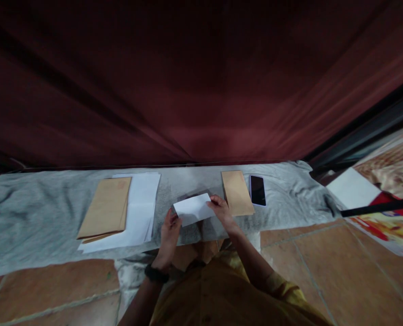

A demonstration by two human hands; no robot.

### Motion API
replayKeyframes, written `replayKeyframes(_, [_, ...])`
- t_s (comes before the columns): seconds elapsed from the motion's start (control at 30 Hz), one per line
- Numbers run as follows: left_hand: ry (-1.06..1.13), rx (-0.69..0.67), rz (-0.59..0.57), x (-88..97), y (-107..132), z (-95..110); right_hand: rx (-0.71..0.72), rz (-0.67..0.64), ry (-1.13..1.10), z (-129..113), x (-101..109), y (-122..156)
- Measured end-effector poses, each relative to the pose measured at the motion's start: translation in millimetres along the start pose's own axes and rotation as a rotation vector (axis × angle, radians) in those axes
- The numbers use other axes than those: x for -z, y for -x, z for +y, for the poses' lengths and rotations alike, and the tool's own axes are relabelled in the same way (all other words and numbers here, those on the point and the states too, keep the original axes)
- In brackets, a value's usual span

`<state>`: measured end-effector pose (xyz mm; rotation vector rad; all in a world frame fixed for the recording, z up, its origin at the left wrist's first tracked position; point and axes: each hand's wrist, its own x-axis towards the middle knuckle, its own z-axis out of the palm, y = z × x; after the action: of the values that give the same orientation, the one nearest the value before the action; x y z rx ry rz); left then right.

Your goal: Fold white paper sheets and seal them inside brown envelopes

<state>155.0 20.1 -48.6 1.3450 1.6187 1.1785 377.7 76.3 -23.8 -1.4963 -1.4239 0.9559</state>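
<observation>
Head view, looking down: both forearms reach up from the lower middle of the frame, converging on a folded white paper (pixel 193 208) at the centre. The left hand (pixel 169 230), with a dark band (pixel 156 274) on its wrist, has its fingers curled around the paper's lower left corner, pinching it. The right hand (pixel 220 209) bends at the wrist and grips the paper's right edge, fingers on top. The paper sits just above a grey cloth (pixel 35 217) that spreads across the middle of the frame.

Right of the hands, a small brown envelope (pixel 237 193) lies on the cloth, with a dark phone (pixel 257 190) just beside it. Left of centre, a larger brown envelope (pixel 106 207) rests on a stack of white sheets (pixel 142 203). Reddish floor tiles (pixel 323 267) fill the lower frame, and a dark red curtain (pixel 201 81) covers the top.
</observation>
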Motion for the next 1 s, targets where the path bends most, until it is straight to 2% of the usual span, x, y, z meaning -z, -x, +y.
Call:
replayKeyframes(0.13, [0.184,0.207,-0.011,10.1,-9.5,29.8,0.017,-0.042,-0.2,-18.5,12.4,-4.4])
replayKeyframes(0.27, [0.113,0.214,0.013,15.3,-15.1,53.4,0.01,-0.077,-0.364,-34.1,26.4,-7.9])
replayKeyframes(0.33, [0.039,0.107,0.019,16.6,-15.6,58.6,0.056,-0.071,-0.345,-36.0,30.7,-7.2])
replayKeyframes(0.4, [-0.051,-0.071,0.015,17.0,-14.0,59.6,0.113,-0.055,-0.297,-32.5,32.6,-4.6])
replayKeyframes(0.5, [-0.205,-0.313,-0.017,15.9,-9.0,55.2,0.159,-0.02,-0.191,-18.9,32.9,1.8])
replayKeyframes(0.6, [-0.354,-0.465,-0.1,14.8,-2.6,45.3,0.189,-0.034,-0.059,-1.4,32.6,10.2])
replayKeyframes(0.83, [-0.644,-0.677,-0.283,18.2,9.1,15.9,0.286,-0.152,0.291,32.7,37.1,35.2])
replayKeyframes(1.0, [-0.753,-0.703,-0.345,19.7,11.8,8.2,0.348,-0.183,0.4,30.1,40.5,36.7])
